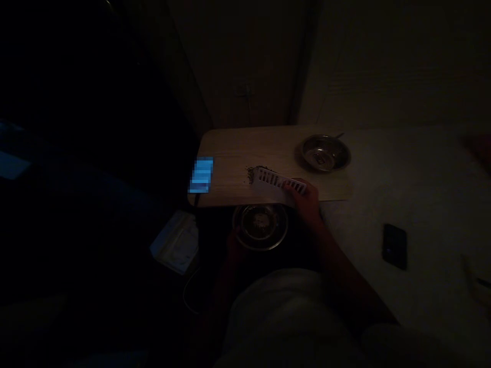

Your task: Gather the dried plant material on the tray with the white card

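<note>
The light is very dim. My right hand (305, 199) grips one end of a flat white strip with a row of dark slots (270, 177); its exact kind is hard to make out. The strip's far end touches a small heap of dark bits (251, 175) scattered on the wooden tabletop (230, 145). Below the near table edge, my left hand (237, 240) holds the left rim of a round metal bowl (261, 244). Something pale lies in the middle of that bowl. My left fingers are mostly lost in shadow.
A second metal bowl (326, 153) with a handle poking out stands at the table's right end. A lit screen (201, 175) is at its left end. A dark phone (395, 246) lies on the pale surface at right. A pale box-like object (178, 243) sits lower left.
</note>
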Available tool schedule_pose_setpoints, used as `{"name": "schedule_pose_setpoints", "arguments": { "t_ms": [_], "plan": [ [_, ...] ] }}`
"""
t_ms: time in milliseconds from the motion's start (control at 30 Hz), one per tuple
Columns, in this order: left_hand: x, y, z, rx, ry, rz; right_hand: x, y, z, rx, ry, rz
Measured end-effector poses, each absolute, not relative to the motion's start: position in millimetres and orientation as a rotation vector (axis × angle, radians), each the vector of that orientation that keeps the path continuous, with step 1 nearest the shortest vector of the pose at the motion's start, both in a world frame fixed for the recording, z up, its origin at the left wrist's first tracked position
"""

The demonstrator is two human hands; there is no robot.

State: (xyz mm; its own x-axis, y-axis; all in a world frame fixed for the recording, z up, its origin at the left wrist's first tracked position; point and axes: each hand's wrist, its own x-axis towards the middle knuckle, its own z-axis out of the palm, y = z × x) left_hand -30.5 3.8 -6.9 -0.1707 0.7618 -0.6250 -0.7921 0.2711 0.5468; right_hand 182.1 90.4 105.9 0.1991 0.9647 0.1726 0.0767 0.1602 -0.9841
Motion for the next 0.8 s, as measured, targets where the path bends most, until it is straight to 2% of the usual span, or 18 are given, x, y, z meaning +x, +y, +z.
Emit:
{"name": "schedule_pose_setpoints", "arguments": {
  "t_ms": [433,800],
  "plan": [
    [-27.3,6.1,3.5,-0.070,0.998,1.327,180.0,91.8,107.1,-1.230,-1.103,0.751],
    [-26.4,6.2,5.8,-0.068,1.043,1.338,177.9,88.5,109.7,-1.201,-1.219,0.792]
  ]
}}
